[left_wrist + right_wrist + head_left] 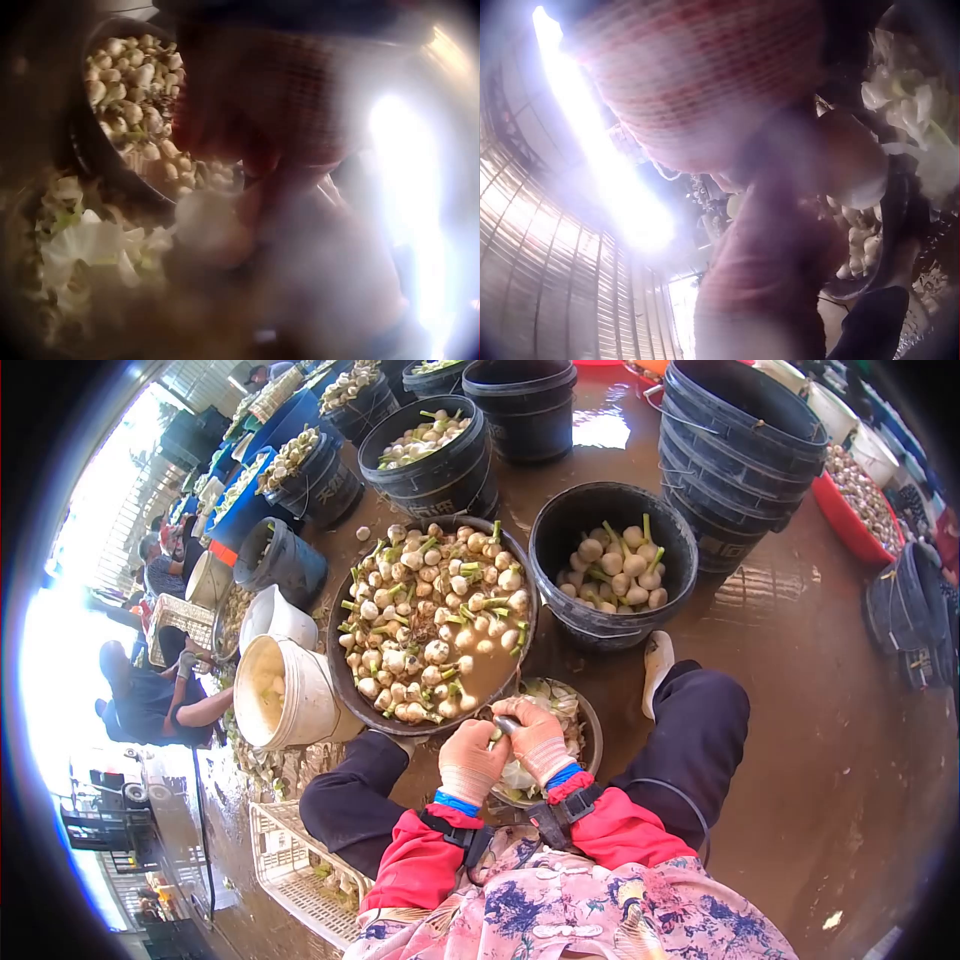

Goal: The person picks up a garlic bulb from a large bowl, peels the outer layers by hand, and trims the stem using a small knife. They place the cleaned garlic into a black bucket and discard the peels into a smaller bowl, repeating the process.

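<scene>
My gloved left hand (473,760) holds a garlic bulb, mostly hidden by fingers; a bit of green stem (493,739) shows between the hands. Close against it, my gloved right hand (536,738) grips a small grey metal tool (507,724), whose exact kind I cannot tell. Both hands are above a bowl (596,745) of pale garlic peelings (518,784). Just beyond stands a wide dark basin (336,660) full of garlic bulbs (400,600) with cut green stems, some in brownish water. In both wrist views the hands are blurred, and peelings (82,251) lie below the left one.
A black bucket (585,628) with cleaner bulbs is right of the basin, near stacked black buckets (730,490). White buckets (315,695) stand left. A plastic crate (290,865) lies by my left leg. Another person (150,695) sits farther left on the wet floor.
</scene>
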